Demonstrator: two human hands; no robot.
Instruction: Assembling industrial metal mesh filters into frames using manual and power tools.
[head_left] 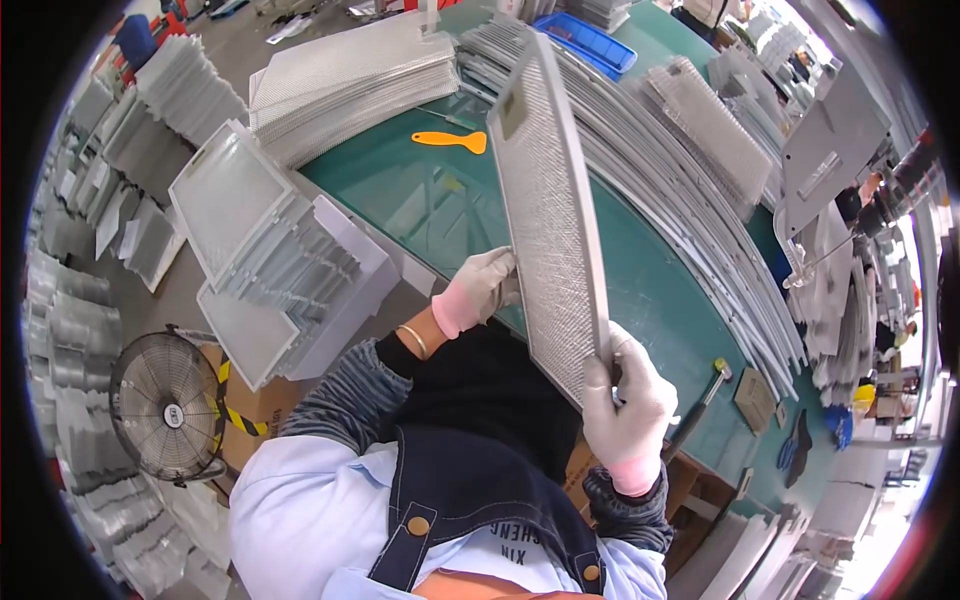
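Both my gloved hands grip a framed metal mesh filter panel (548, 215), tilted on edge above the green table. My left hand (482, 285) pinches its near left edge, some fingertips hidden behind it. Round the near right corner, my right hand (628, 400) is closed with the thumb on the mesh face. Beyond the panel's left side, a yellow-orange scraper (450, 141) lies on the table (400, 190). A hammer (708, 392) rests to the right of my right hand, beside a small tan block (755, 401).
Long metal frame strips (690, 220) run along the table's far right side. Mesh sheets (350, 85) are stacked at the far left. Framed panels (240, 205) fill a white box (345, 300) on the left, near a black fan (168, 405). A blue tray (585, 45) stands at the back.
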